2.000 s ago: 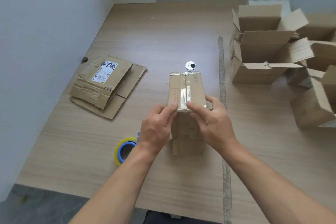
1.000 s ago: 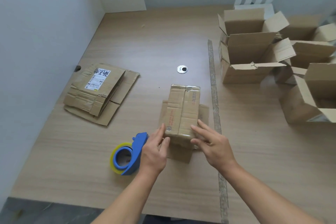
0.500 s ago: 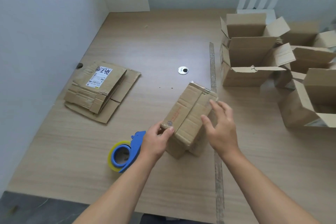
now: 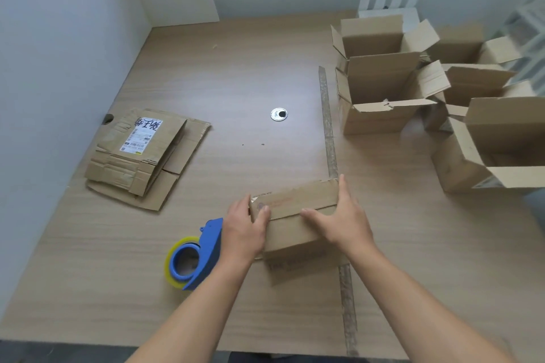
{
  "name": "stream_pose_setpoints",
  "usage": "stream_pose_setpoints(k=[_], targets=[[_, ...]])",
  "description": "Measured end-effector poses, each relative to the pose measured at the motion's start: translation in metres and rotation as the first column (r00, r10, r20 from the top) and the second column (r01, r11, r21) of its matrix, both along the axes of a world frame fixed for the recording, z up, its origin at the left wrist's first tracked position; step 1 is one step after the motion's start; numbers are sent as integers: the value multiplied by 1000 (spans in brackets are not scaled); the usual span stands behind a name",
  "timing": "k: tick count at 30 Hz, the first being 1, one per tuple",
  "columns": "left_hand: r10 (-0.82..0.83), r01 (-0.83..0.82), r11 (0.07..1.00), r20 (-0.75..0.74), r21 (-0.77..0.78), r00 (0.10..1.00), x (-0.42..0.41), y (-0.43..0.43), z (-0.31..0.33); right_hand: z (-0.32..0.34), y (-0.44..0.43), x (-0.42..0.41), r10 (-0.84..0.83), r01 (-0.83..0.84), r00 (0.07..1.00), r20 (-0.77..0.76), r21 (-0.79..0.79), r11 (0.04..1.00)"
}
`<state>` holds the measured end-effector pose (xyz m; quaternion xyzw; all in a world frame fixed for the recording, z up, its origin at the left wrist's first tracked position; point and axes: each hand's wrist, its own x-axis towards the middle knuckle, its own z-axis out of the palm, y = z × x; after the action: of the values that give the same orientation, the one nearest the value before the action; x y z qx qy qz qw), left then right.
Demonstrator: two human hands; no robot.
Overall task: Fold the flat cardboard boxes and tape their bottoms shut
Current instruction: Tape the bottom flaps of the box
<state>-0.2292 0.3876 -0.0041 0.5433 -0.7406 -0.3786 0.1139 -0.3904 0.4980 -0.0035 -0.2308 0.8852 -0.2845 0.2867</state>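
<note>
Left hand (image 4: 244, 230), right hand (image 4: 342, 221) clasp box (image 4: 295, 203) by its ends, probably to stand it upright. Tape dispenser (image 4: 203, 253) on desk (image 4: 236, 74), within reach.

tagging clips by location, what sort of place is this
Likely a small packing station in a plain white-walled room: flat cardboard stacked on a wooden table, a tape dispenser, open boxes piled at the right, and a box held between left hand and right hand.
</note>
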Motion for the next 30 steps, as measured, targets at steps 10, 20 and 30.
stream_pose_setpoints(k=[10,20,30], targets=[[121,-114,988,-63,105,991,-6,23,-14,-14,-2,14,-126,119,990,-62,-114,986],[246,-212,959,-176,188,953,3,19,-12,-21,10,0,-143,152,988,52,-260,954],[236,-186,950,-186,251,954,10,8,-12,-25,18,-7,-130,184,974,184,-317,930]])
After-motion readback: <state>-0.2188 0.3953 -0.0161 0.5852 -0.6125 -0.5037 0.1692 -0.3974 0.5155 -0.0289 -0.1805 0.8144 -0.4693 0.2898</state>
